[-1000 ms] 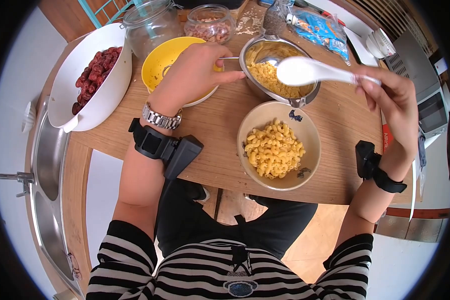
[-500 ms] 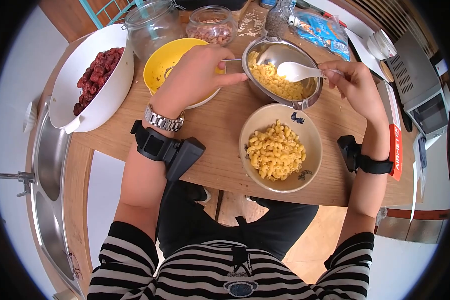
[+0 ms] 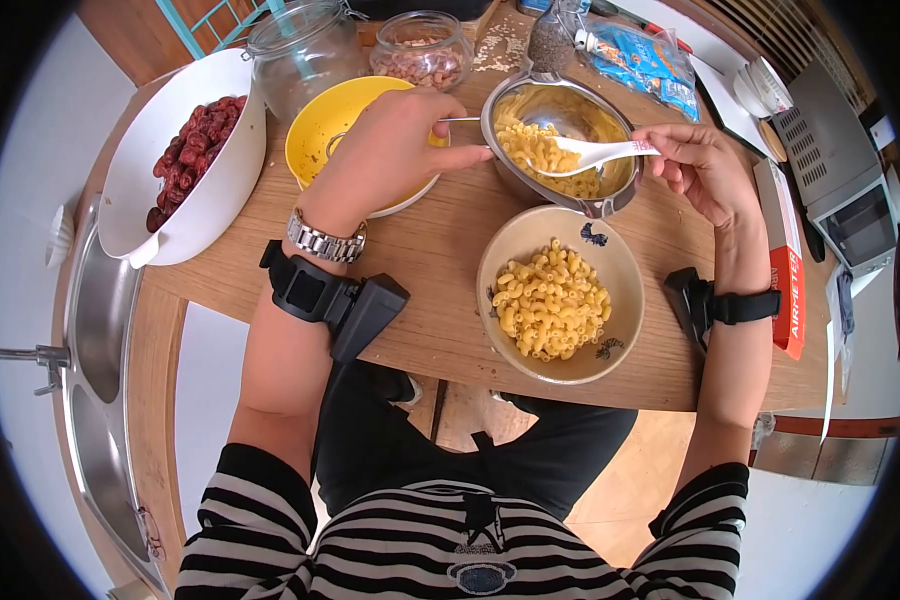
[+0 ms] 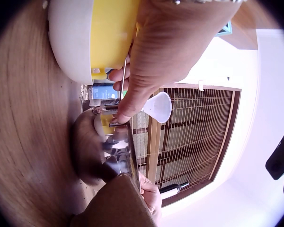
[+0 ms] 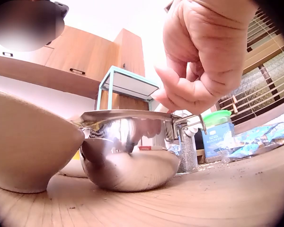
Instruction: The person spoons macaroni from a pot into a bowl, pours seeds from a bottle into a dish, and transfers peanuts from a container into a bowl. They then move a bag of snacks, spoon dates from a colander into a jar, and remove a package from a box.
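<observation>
Your left hand (image 3: pixel 385 145) curled round the handle (image 3: pixel 462 119) of the steel bowl (image 3: pixel 585 118), right hand (image 3: pixel 705 168) pinching the white spoon (image 3: pixel 602 153) inside, macaroni bowl (image 3: pixel 625 290) at six o'clock.

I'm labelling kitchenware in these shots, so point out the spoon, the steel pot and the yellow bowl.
Spoon (image 3: pixel 610 152): head view, handle.
Steel pot (image 5: pixel 132 168): right wrist view, outer wall.
Yellow bowl (image 3: pixel 318 118): head view, inner wall.

Yellow bowl (image 3: pixel 305 128); dark red dates (image 3: pixel 192 150); black-and-white striped shirt (image 3: pixel 410 530).
</observation>
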`<state>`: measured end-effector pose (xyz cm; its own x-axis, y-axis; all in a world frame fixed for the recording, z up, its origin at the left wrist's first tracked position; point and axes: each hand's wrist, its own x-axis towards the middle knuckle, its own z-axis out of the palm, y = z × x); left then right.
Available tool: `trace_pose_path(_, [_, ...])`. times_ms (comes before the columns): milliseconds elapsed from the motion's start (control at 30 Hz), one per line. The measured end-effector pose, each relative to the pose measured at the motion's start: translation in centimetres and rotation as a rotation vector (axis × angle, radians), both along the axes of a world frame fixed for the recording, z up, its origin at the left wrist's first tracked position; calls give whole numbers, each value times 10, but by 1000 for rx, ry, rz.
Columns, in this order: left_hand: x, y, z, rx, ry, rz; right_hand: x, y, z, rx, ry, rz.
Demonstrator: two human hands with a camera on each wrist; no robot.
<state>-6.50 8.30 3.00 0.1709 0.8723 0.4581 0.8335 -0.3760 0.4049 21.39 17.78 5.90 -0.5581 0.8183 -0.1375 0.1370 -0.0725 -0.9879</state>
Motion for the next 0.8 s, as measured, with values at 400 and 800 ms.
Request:
trace_pose_path(400, [0, 1, -1, 40, -26, -11, 20, -7, 31, 49, 152, 102])
trace_pose_path(800, [-4, -1, 10, -157, -342, -4, 16, -61, 59, 722, -279, 324])
